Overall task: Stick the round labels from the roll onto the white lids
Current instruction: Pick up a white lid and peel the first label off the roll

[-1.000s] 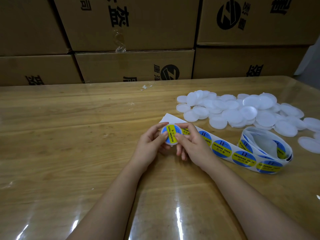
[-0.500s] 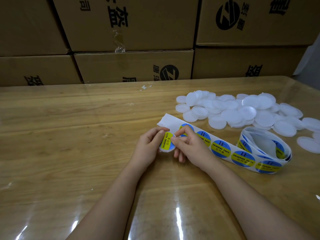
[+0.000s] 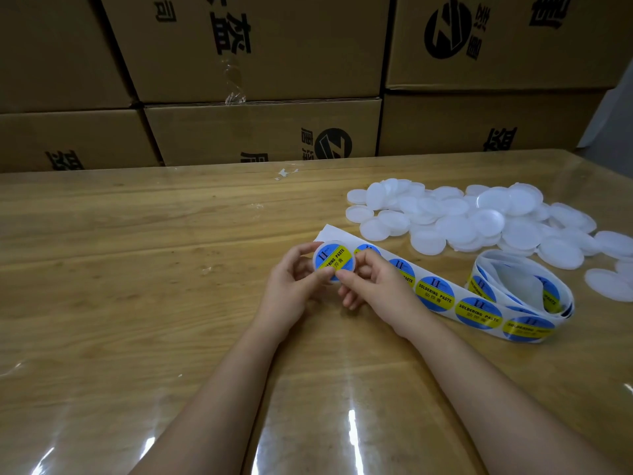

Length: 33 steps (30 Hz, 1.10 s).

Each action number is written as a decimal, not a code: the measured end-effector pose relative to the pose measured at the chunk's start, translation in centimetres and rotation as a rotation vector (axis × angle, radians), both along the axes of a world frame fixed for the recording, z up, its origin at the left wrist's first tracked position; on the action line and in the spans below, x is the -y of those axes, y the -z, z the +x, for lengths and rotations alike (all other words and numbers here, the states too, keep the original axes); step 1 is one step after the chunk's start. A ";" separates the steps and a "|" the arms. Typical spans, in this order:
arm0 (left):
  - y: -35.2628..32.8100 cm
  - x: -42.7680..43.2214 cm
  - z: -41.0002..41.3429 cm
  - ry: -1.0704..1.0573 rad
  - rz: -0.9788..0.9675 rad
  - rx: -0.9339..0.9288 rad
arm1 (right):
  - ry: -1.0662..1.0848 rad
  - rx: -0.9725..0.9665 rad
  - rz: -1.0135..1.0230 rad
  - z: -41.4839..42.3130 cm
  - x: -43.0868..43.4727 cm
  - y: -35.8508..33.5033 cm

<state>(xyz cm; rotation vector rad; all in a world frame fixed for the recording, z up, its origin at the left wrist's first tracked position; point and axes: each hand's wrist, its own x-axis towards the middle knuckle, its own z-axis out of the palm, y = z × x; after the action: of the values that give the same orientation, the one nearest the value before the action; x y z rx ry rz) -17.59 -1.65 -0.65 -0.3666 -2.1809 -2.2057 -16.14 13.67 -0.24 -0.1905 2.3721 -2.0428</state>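
Nearest the camera, two bare forearms (image 3: 219,389) reach forward over the glossy, wood-patterned desk (image 3: 137,269) and meet near its middle.

Left hand (image 3: 294,282): the grip is closed round a white lid (image 3: 315,265). The fingers curl against the lid's left rim and the thumb lies across its lower edge.

Right hand (image 3: 373,286): the grip is closed on the same lid from the other side. The fingers curl at the right rim and the thumb presses on the lower edge beside the left thumb.

The lid is held just above the desk, tilted with its face toward the camera. A round label (image 3: 337,258), blue with a yellow band reading "SOLDERING PASTE", covers nearly the whole face; only a thin white rim shows around it.

Just behind the hands, a strip (image 3: 435,296) of white backing paper lies flat on the desk and runs to the right. It carries a row of identical labels. Its bare end shows just past the lid, and the right hand covers part of it. The strip leads into a loosely wound roll (image 3: 524,286), which stands on edge to the right of the hands.

Beyond the strip and the roll, a pile of lids (image 3: 479,217) spreads over the right side of the desk; many overlap, and a few lie singly at the edges.

Farther back, a small clear scrap (image 3: 286,173) lies near the rear edge of the desk.

Stacked brown boxes (image 3: 260,132) with black printed marks stand along that rear edge
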 end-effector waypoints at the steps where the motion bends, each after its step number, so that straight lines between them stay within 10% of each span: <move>1: 0.0 0.0 0.0 -0.004 0.003 0.003 | -0.006 0.001 0.003 0.1 0.0 0.0; 33: 0.5 -0.8 0.6 -0.110 -0.274 -0.349 | 0.061 0.004 0.150 0.4 0.2 -0.3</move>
<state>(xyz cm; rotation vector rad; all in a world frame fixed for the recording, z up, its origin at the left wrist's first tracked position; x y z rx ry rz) -16.99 -0.86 -1.14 -0.5730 -2.2404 -1.6419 -15.73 13.50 0.03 -0.1140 2.5449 -1.8754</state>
